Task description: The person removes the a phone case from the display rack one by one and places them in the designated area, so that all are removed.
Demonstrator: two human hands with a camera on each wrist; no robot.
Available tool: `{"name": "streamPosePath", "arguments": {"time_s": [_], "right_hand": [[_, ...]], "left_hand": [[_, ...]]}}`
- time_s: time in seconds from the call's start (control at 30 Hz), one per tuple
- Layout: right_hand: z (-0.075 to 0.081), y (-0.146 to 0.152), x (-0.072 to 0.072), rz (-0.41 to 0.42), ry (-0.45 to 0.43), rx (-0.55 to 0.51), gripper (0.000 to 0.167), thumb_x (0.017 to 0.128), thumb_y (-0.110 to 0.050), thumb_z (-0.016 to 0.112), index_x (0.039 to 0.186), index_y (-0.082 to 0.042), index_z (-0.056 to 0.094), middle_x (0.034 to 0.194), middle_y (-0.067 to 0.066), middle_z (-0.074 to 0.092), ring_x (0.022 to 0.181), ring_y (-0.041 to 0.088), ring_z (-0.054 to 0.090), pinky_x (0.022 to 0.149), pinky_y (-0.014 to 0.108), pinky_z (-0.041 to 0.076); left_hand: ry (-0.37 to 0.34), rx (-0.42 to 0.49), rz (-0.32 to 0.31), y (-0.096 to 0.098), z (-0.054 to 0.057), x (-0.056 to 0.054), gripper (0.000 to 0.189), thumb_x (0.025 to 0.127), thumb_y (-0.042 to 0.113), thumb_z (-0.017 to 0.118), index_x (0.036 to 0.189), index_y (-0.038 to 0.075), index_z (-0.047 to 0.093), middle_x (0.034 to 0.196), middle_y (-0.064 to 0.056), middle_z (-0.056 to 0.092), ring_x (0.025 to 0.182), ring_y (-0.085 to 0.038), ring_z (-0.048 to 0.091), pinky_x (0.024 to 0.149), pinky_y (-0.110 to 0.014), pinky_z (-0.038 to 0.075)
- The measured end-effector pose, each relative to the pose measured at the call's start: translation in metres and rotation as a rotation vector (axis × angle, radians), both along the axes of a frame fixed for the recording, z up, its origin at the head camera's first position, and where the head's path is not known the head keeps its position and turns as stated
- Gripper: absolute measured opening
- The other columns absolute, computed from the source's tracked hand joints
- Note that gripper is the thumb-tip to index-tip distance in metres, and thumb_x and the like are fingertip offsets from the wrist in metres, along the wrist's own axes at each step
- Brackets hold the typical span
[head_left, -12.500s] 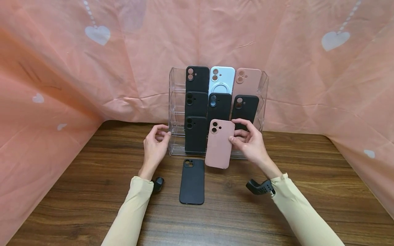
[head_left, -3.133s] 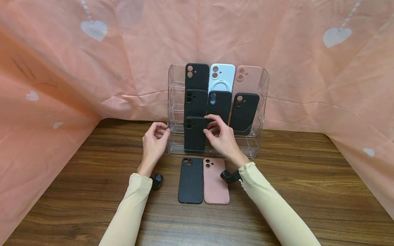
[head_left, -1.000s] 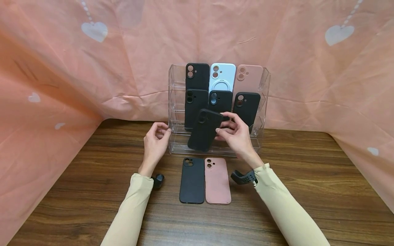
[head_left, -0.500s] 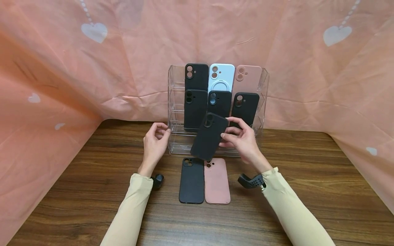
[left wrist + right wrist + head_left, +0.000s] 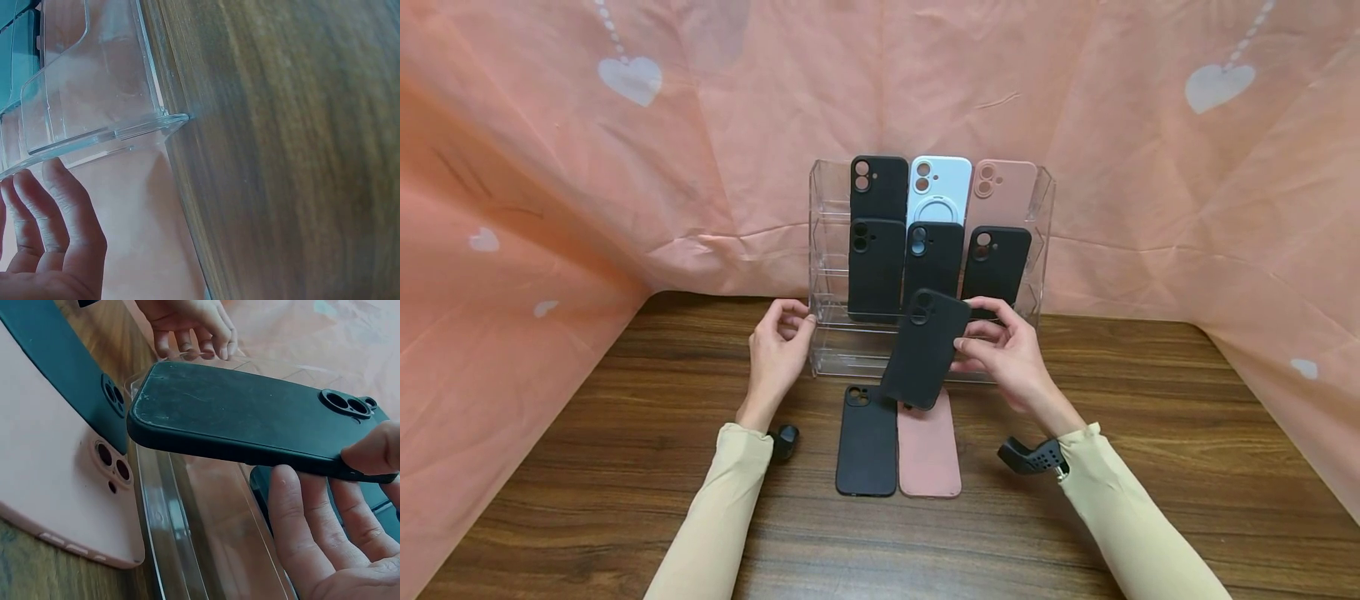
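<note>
My right hand (image 5: 1007,350) pinches a black phone case (image 5: 927,348) by its right edge, thumb on the back face and fingers behind. The case is tilted in front of a clear acrylic display stand (image 5: 842,363), its lower end overlapping a pink phone case (image 5: 929,450) in the head view. That pink case lies flat on the table beside another black phone case (image 5: 867,450). At the stand's left side, my left hand (image 5: 781,350) holds the side panel's edge with curled fingers and thumb. In the left wrist view, its fingertips (image 5: 55,167) are right at the clear edge.
On the stand's upper tiers stand several more cases, among them a white case (image 5: 940,187) with a ring, a pink case (image 5: 1006,193) and a black case (image 5: 997,262). Behind the wooden table (image 5: 1150,433) hangs a pink curtain (image 5: 760,150) with white hearts.
Earlier, the pink case went from the stand to the table. Since then my right hand has lifted the black case off the lowest tier and brought it right and toward me. The left hand stays put.
</note>
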State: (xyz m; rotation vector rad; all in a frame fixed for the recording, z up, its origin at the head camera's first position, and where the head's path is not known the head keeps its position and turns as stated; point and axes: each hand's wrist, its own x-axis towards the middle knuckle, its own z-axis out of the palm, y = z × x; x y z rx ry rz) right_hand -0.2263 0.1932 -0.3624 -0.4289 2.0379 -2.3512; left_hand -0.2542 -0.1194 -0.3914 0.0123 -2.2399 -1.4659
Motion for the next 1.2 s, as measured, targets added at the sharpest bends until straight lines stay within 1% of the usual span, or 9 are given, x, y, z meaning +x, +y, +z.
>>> {"name": "streamPosePath", "arguments": {"time_s": [0.27,0.53,0.77,1.03,1.2], "right_hand": [[0.0,0.013,0.007,0.01,0.0,0.001,0.054,0.09,0.018,0.059,0.129,-0.018,0.052,0.092,0.001,0.07,0.078,0.014,0.077,0.07,0.04,0.064],[0.004,0.025,0.014,0.029,-0.013,-0.017,0.053,0.089,0.02,0.058,0.127,-0.017,0.053,0.09,0.001,0.07,0.076,0.016,0.076,0.069,0.04,0.064],[0.006,0.038,0.021,0.046,-0.013,0.046,0.05,0.091,0.017,0.059,0.127,-0.018,0.054,0.092,0.0,0.073,0.078,0.015,0.076,0.067,0.041,0.064],[0.005,0.056,0.031,0.125,-0.019,0.059,0.049,0.092,0.016,0.058,0.129,-0.017,0.055,0.091,0.001,0.07,0.078,0.014,0.073,0.068,0.044,0.065],[0.003,0.066,0.036,0.178,-0.033,0.093,0.049,0.093,0.014,0.058,0.13,-0.018,0.055,0.091,0.001,0.068,0.079,0.014,0.071,0.068,0.045,0.065]], "left_hand": [[0.001,0.004,-0.002,0.0,0.0,0.001,0.012,0.093,0.02,0.069,0.104,0.014,0.068,0.089,-0.009,0.072,0.07,-0.014,0.062,0.066,-0.024,0.047],[0.003,0.005,-0.003,0.0,0.0,0.0,0.013,0.093,0.021,0.07,0.104,0.013,0.068,0.089,-0.009,0.072,0.07,-0.014,0.062,0.066,-0.023,0.047],[-0.001,0.009,-0.004,0.0,0.0,0.001,0.013,0.093,0.02,0.07,0.104,0.014,0.068,0.09,-0.009,0.072,0.071,-0.014,0.062,0.067,-0.023,0.047],[-0.009,0.007,-0.013,0.0,-0.001,0.001,0.013,0.094,0.021,0.069,0.105,0.014,0.067,0.09,-0.008,0.071,0.072,-0.016,0.062,0.067,-0.026,0.047],[-0.01,0.009,-0.013,0.0,0.0,0.001,0.013,0.094,0.021,0.069,0.105,0.014,0.067,0.09,-0.009,0.071,0.072,-0.016,0.062,0.068,-0.026,0.047]]}}
